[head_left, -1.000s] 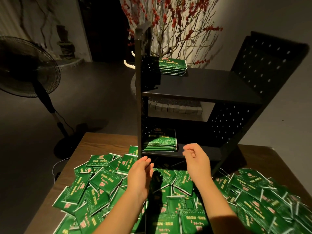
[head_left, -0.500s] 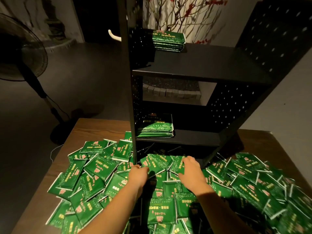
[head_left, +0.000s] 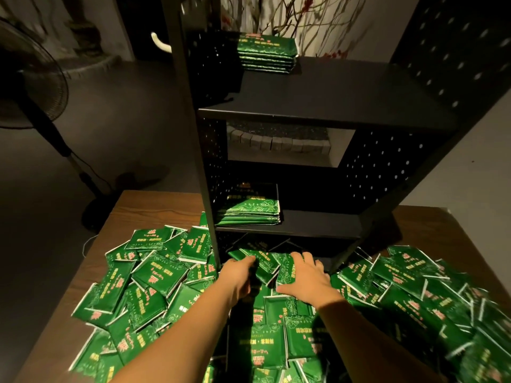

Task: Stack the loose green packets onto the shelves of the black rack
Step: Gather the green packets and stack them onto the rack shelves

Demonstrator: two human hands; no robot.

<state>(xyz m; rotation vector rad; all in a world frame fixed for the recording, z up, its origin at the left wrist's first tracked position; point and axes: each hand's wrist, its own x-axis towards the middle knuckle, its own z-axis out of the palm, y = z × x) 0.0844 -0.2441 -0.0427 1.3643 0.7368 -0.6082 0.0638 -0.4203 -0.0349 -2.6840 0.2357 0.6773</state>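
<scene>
Two hands: both reach into the loose green packets (head_left: 154, 275) at the foot of the black rack (head_left: 312, 111).
Left hand (head_left: 237, 276): just in front of the rack's left post, fingers curled round the edge of a dark green packet (head_left: 255, 258) at the rack's base.
Right hand (head_left: 305, 277): just right of the left hand, fingers spread and laid flat over an upturned packet (head_left: 286, 268); it presses rather than clasps.
Loose packets: heaped on the wooden table (head_left: 143, 205) to the left, front and right of the rack.
Lower stack (head_left: 249, 211): neat pile at the left end of the rack's lower shelf.
Upper stack (head_left: 266, 52): neat pile at the back left of the rack's upper shelf.
Standing fan (head_left: 33, 78): on the floor, well to the left of the rack.
Bare branches (head_left: 304, 20): behind the rack's top.
</scene>
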